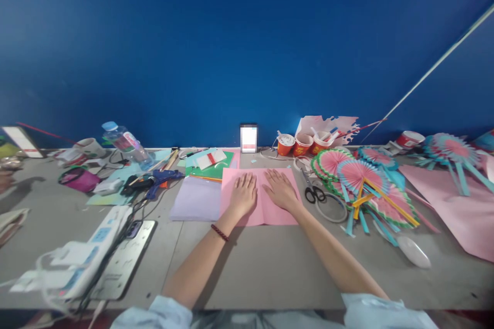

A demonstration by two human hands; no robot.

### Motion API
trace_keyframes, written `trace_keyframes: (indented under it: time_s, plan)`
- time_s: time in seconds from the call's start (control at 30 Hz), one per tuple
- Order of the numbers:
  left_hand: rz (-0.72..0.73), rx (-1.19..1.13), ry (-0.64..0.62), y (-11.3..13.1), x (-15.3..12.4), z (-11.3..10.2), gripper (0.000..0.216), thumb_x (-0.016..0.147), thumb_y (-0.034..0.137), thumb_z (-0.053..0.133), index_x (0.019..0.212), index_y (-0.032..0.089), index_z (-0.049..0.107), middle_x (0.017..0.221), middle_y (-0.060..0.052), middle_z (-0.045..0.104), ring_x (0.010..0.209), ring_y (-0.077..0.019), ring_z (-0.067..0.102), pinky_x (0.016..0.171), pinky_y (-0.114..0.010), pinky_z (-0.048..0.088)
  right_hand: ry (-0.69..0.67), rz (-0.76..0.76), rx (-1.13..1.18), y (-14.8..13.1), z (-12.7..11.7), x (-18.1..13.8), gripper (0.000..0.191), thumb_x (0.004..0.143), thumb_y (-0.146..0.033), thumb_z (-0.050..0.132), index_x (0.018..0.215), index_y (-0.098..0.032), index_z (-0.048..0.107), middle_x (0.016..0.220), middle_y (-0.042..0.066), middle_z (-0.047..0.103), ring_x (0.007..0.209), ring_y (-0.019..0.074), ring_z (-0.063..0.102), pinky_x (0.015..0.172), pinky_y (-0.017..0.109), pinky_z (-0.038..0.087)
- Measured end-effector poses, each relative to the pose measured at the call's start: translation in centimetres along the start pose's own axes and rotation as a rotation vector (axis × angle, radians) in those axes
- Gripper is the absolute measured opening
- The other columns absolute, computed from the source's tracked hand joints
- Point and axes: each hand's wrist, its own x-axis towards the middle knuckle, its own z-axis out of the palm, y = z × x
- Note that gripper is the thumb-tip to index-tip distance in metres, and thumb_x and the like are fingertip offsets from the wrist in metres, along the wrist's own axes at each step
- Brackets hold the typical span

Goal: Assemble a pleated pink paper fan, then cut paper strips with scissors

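At the middle of the bench, laid flat: one pink sheet, with a crease line running near to far between the palms. On the left half, a left hand, palm down, fingers extended, gripping nothing. On the right half, a right hand, equally flat, fingers spread, no object held.

Chief hazard, in judgement: skewing or wrinkling of the paper, through uneven pressure or through sliding one palm against the other. Also possible: tearing along the crease, from pulling both halves apart.

At the left edge, lilac paper, touching or slightly overlapped; impossible to tell which. Risk of dragging it along with any leftward sweep. Just beside the right edge, black-handled scissors and a grey ring, liable to snag a corner during a shift to the right. Farther right, pleated paper fans, likely to crush under a careless forearm.

Far left, a blue glue gun among loose cables; whether hot, not shown. Possible scorching or glue marks from contact with paper.
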Motion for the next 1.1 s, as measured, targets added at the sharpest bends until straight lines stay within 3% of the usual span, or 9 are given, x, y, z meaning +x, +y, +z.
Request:
trace_keyframes:
  time_s: [0.47,0.7,0.83,0.93,1.1]
  plan:
    - [-0.019,-0.05,-0.003,0.1,-0.1,-0.3,0.047,0.094,0.024,0.031,0.138,0.014,0.044,0.147,-0.012,0.042,0.138,-0.0281,0.034,0.113,-0.049,0.027,0.061,0.035,0.027,-0.4,0.1,-0.6,0.055,0.096,-0.042,0.032,0.142,-0.013,0.04,0.15,0.012,0.039,0.14,0.0257,0.03,0.115,0.045,0.019]
    - [0.012,-0.06,0.007,-0.7,0.3,-1.8,0.044,0.083,0.015,0.047,0.126,0.016,0.055,0.129,-0.015,0.054,0.122,-0.0297,0.047,0.108,-0.048,0.034,0.129,0.061,0.076,-0.2,-1.3,-0.2,0.039,0.091,-0.039,0.046,0.119,-0.016,0.06,0.131,0.014,0.055,0.122,0.0274,0.048,0.102,0.041,0.038]
    - [0.016,-0.031,0.03,-0.8,0.5,-1.2,0.047,0.086,0.011,0.041,0.131,0.019,0.052,0.13,-0.014,0.055,0.125,-0.0274,0.047,0.109,-0.048,0.033,0.074,0.03,0.053,-0.5,-1.3,-0.2,0.046,0.093,-0.035,0.041,0.131,-0.012,0.053,0.137,0.015,0.053,0.127,0.0269,0.045,0.106,0.041,0.033]
    - [-0.015,-0.03,0.014,-0.8,0.5,-0.5,0.044,0.091,0.02,0.038,0.134,0.017,0.05,0.14,-0.015,0.049,0.132,-0.0275,0.042,0.111,-0.047,0.031,0.031,0.01,0.051,-0.7,-0.9,-0.4,0.057,0.094,-0.039,0.038,0.142,-0.008,0.04,0.147,0.015,0.041,0.138,0.025,0.033,0.113,0.04,0.024]
    - [-0.073,-0.012,-0.001,-0.4,0.1,0.0,0.05,0.094,0.03,0.035,0.14,0.015,0.043,0.147,-0.014,0.041,0.138,-0.0293,0.035,0.113,-0.05,0.027,0.03,0.03,0.02,-0.7,-0.2,-0.5,0.058,0.096,-0.041,0.03,0.145,-0.011,0.036,0.151,0.012,0.035,0.142,0.0236,0.027,0.116,0.043,0.018]
